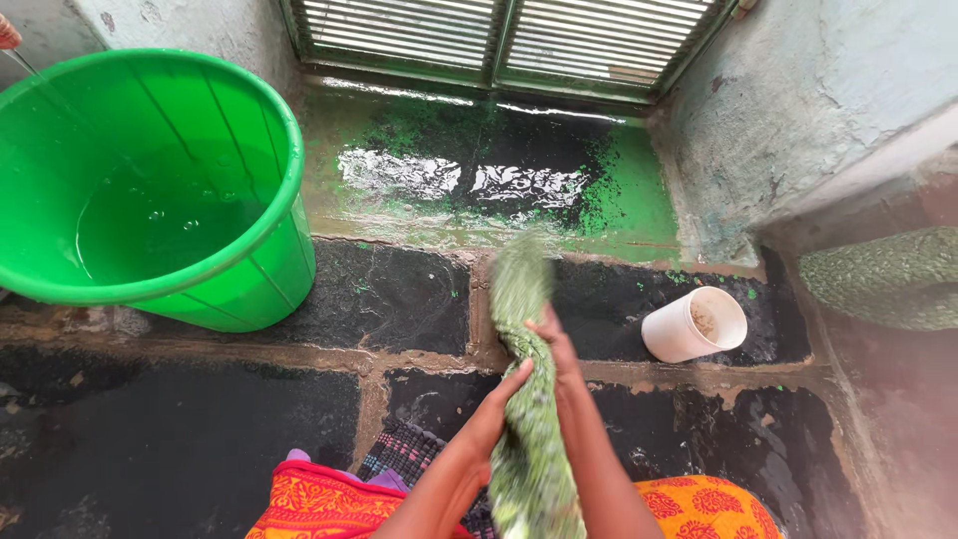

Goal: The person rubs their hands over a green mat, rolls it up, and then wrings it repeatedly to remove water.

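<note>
- Nearest the camera, orange patterned fabric [319,504] covers the person's knees at the bottom edge, with a checked piece of cloth [404,454] lying between them on the dark wet floor [180,449].
- Both bare forearms reach forward from there, holding a long green-and-white speckled cloth [529,439] that runs from the lap up across the stone slabs.
- The left hand [499,404] wraps its fingers around the cloth from the left side, closed snugly on it.
- The right hand [554,344] clasps the same cloth slightly farther up, fingers curled over the bunched fabric; the two hands sit close together on it.
- The cloth's far end [521,274] is blurred, so its exact shape is hard to tell; it seems to lie on or just above the floor.
- To the right, a white plastic tub [694,324] lies tipped on its side, mouth open, with a pale residue inside.
- At left, a large green bucket [269,250] stands partly filled with clear water.
- Beyond, the floor gleams wet with green stains [619,190] before a barred window [499,40] and rough plaster walls [798,100].
</note>
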